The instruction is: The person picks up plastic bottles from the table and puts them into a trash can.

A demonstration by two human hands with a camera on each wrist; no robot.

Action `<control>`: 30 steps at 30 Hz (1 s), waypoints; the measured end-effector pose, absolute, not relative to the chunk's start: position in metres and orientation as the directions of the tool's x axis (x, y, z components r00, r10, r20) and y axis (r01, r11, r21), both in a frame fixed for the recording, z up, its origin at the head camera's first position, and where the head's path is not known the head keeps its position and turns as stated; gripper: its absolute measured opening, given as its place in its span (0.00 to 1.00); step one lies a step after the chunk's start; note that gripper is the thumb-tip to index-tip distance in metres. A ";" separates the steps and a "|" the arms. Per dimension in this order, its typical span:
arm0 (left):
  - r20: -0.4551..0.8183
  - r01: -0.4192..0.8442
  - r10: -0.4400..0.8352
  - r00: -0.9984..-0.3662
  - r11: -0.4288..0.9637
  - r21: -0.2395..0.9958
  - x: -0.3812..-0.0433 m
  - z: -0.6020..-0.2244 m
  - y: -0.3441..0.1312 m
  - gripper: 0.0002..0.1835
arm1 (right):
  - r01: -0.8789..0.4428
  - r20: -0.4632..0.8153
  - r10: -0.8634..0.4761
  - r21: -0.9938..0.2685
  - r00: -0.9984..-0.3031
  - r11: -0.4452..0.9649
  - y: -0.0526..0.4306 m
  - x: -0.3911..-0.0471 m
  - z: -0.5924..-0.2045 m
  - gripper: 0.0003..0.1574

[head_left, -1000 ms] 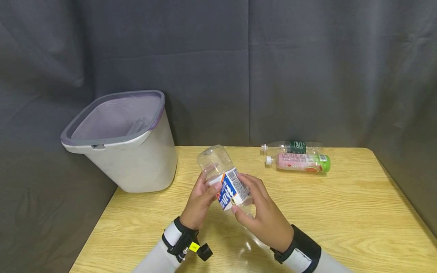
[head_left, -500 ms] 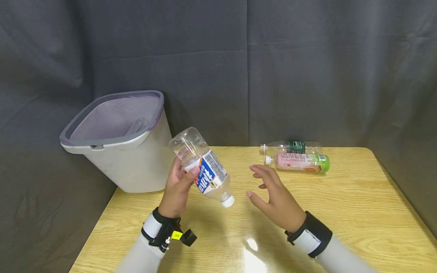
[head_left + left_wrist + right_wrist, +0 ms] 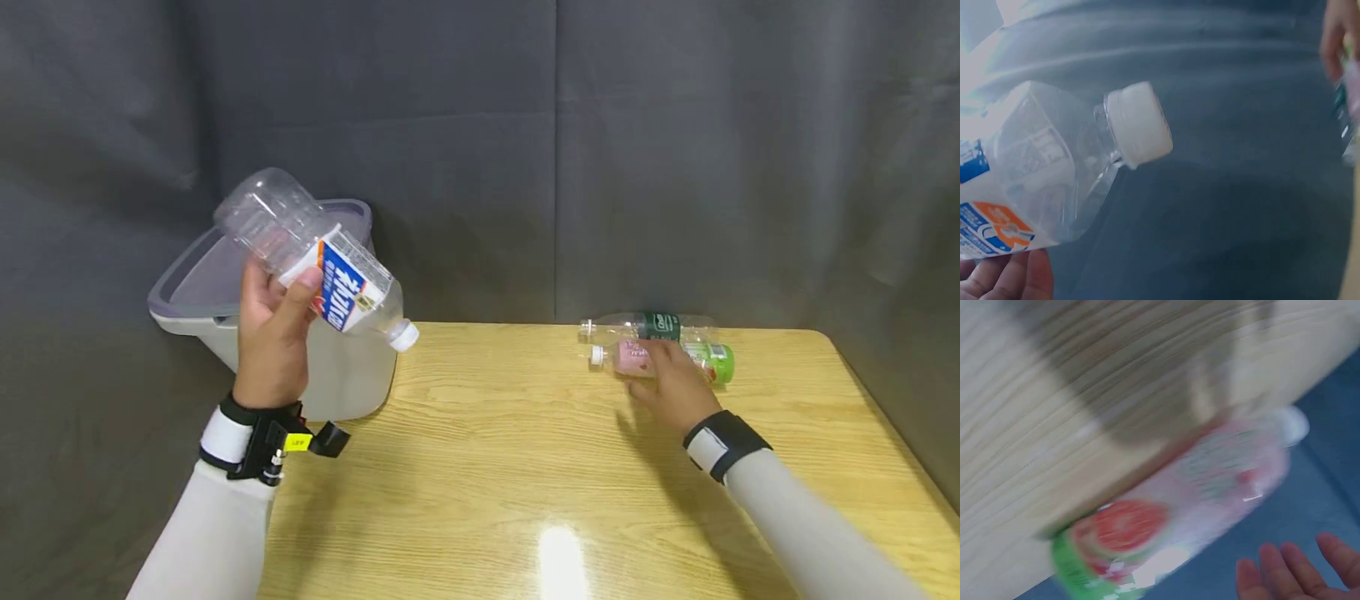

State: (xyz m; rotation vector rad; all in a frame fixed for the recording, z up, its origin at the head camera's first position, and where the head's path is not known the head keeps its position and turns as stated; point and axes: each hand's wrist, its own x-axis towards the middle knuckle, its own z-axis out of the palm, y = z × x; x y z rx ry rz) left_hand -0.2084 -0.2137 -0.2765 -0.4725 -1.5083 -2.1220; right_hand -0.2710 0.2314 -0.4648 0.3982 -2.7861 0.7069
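Spreading beyond both hands, a dark curtain (image 3: 480, 183) is seen, and under them a wooden table (image 3: 480, 450) is placed. Past the left hand (image 3: 273, 342), the pale bin (image 3: 345, 379) is partly hidden. Raised in the left hand, the large clear bottle (image 3: 360, 287) is tilted, base upward; it might be dropped if the grasp on its smooth plastic were loosened, or bumped if the bin's rim were met. Below the right hand (image 3: 678, 387), the pink bottle (image 3: 1216, 475) is laid on its side; being round, it could be rolled if pushed by the fingertips, and the green-labelled bottle (image 3: 660, 325), just beyond, could be struck. By the left hand's curled fingers and thumb, the clear bottle is firmly gripped. The right hand's fingers are kept apart and uncurled; in the blurred right wrist view, no contact is shown. At the clear bottle's lower end, a white cap (image 3: 403, 335) is fitted.
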 end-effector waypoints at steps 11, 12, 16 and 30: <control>0.440 0.584 -0.487 -0.755 -0.194 0.788 -0.250 -0.247 -0.283 0.34 | -0.181 0.253 -0.093 -0.354 -0.963 0.917 0.271 -0.300 -0.488 0.43; 0.421 0.566 -0.508 -0.751 -0.170 0.806 -0.253 -0.248 -0.289 0.36 | -0.186 0.251 -0.101 -0.342 -0.963 0.921 0.272 -0.300 -0.488 0.42; 0.345 0.466 -0.570 -0.746 -0.076 0.881 -0.260 -0.251 -0.306 0.42 | -0.229 0.282 -0.148 -0.279 -0.948 0.933 0.276 -0.302 -0.493 0.40; 0.338 0.335 -0.579 -0.742 0.116 0.935 -0.259 -0.253 -0.302 0.48 | -0.263 0.341 -0.201 -0.147 -0.918 0.954 0.283 -0.304 -0.505 0.41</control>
